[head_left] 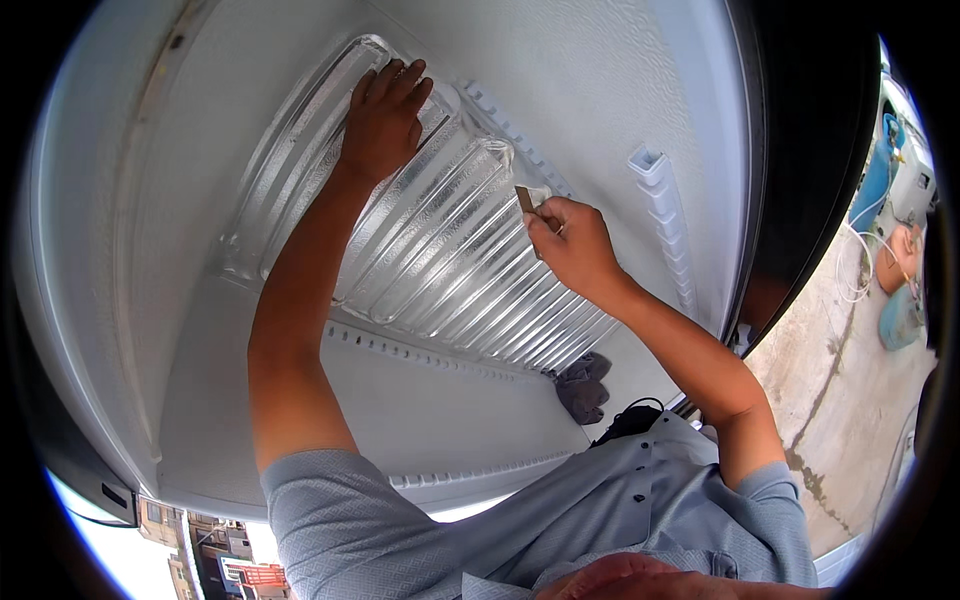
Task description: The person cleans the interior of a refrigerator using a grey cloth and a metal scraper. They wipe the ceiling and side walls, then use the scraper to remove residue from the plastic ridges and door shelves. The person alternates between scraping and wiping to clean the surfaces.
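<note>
A silvery foil-covered panel [425, 265] with raised parallel tubes lies along the inner wall of a white refrigerator-like cabinet. Near the panel's upper end, my left hand [383, 125] rests on the foil with its fingers stretched out and holds nothing. My right hand [578, 245] is closed on a small flat brown strip [525, 200], perhaps a scraper; its lower part is hidden in the fingers. The strip's tip stands next to a whitish crumpled patch [537, 193] at the panel's right edge. Whether it touches there, I cannot tell.
Notched white shelf rails [520, 135] line the cabinet wall, and a ribbed white strip [662, 215] stands to the right. A dark crumpled cloth [582, 388] lies at the panel's lower end. Beyond the black cabinet edge [805, 150], blue tanks [880, 175] and hoses stand on concrete.
</note>
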### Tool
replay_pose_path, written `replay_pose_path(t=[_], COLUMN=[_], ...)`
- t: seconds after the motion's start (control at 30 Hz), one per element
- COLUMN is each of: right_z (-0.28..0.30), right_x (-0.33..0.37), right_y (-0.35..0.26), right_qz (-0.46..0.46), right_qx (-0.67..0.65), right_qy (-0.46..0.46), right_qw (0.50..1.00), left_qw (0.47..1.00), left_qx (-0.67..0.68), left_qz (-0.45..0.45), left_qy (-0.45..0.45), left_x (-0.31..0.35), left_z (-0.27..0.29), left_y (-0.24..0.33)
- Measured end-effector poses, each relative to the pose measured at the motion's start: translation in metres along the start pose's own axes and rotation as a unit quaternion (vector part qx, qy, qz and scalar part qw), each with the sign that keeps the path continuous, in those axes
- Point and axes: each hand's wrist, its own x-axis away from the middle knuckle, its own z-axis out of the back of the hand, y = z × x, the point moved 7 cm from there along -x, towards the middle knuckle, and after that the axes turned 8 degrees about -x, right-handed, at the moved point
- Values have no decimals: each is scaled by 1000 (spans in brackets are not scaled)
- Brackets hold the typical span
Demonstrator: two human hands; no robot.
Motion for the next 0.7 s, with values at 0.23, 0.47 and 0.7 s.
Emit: replay_pose_path(t=[0.23,0.47,0.7], right_z=[-57,-84,-90], right_x=[-110,-145,-151], right_y=[-33,-39,-37], right_qz=[47,69,71], right_qx=[-35,-25,-4], right_qy=[42,88,109], right_qw=[997,993,991], left_qw=[998,987,992], left_qx=[44,123,-7], left_qz=[-48,2,37], left_qy=[5,106,117], left_x=[-17,-30,-44], left_z=[8,8,-3], left_y=[-27,-40,-35])
